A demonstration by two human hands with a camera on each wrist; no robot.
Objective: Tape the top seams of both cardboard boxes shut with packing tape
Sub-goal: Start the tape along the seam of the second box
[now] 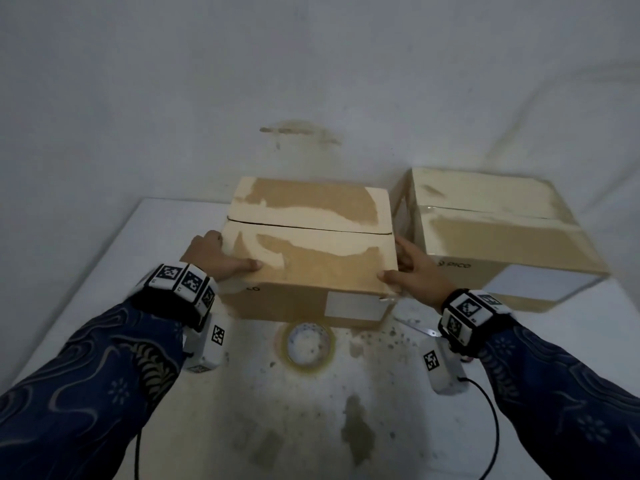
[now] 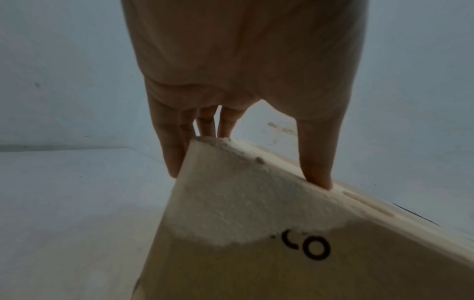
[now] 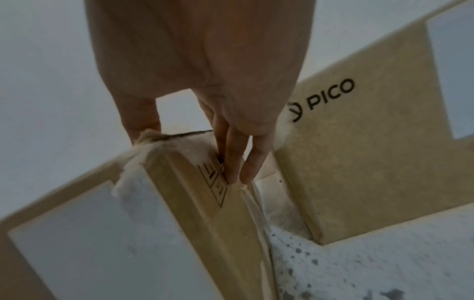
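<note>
White speckled table (image 1: 104, 258): under both hands. Brown cardboard box with untaped top seam (image 1: 308, 251): gripped between left hand (image 1: 216, 259) and right hand (image 1: 414, 271), thumbs on top. Second brown cardboard box (image 1: 498, 233): just beyond right hand. Clear packing-tape roll (image 1: 306, 344): between the wrists.

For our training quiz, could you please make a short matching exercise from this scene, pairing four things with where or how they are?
Things:
1. centre box
2. right box
3. tape roll
4. left hand

Places or states:
A. lies flat on the table, in front of the centre box
B. top seam bare, a dark gap showing
C. holds the centre box's near left corner
D. glossy tape runs along its top seam

Pairs: 1-B, 2-D, 3-A, 4-C
</note>
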